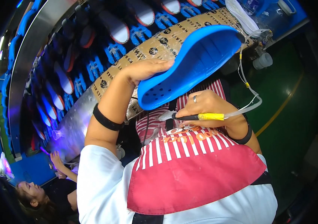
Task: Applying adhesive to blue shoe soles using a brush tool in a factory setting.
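My left hand (148, 70) grips a blue shoe-sole-shaped plastic shell (189, 71) by its rim, thumb on the edge, the other fingers hidden behind it. The shell is tilted, its hollow side facing me, with several small dark holes at the lower left end. Below it my right hand (203, 104), a ring on one finger, is closed round a brush (194, 117) with a black and yellow handle. Its pale bristles (166, 116) point left, apart from the shell and near my red-and-white striped apron (189, 175). A clear tube (254, 100) runs from the handle's end.
A bench edge wrapped in printed brown tape (155, 46) lies beyond the shell. Behind it, shoes (117, 31) sit along a line of blue holders (116, 52). Bottles (275, 16) stand at the far right, above green floor (278, 93). Another person (56, 194) is at lower left.
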Motion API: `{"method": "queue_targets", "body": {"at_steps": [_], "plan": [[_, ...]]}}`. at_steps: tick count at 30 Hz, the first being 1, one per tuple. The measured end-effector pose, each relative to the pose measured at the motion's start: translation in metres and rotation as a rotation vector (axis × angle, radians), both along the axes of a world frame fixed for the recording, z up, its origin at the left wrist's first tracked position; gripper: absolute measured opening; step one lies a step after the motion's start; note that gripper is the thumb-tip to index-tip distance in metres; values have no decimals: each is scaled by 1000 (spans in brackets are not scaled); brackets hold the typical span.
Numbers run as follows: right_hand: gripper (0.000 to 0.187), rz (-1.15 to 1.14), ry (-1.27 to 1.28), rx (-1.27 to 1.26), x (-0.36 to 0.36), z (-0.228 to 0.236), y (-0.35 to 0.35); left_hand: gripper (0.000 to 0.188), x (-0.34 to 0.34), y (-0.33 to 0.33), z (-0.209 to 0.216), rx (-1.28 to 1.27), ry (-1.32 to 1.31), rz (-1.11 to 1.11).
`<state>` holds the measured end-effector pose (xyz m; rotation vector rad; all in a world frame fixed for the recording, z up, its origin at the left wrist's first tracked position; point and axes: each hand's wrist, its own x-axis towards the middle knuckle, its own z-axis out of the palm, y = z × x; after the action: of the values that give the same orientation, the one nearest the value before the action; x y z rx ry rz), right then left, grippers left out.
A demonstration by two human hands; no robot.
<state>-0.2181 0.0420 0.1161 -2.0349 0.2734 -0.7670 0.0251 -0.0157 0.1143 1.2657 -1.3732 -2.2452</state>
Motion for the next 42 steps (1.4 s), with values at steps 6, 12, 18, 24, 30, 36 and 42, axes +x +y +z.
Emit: {"method": "queue_targets", "body": {"at_steps": [6,12,18,24,30,36,42], "plan": [[23,-143,-79,-5,15,-2,1,56,-19,-10,24,89,-161,-185],[24,-15,31,22,6,-1,1,60,-11,-15,11,47,-329,-335],[26,-60,-12,-31,11,-9,2,63,-2,-16,8,112,-334,-393],[24,-115,26,17,0,-1,-4,64,9,-16,22,106,-410,-413],[23,-42,69,87,-8,-3,-4,64,20,-8,19,201,-436,-280],[23,-215,57,12,-3,-7,-4,65,29,3,-3,233,-273,3],[26,-265,-14,112,-12,-15,-3,69,22,22,-15,16,-80,497]]}}
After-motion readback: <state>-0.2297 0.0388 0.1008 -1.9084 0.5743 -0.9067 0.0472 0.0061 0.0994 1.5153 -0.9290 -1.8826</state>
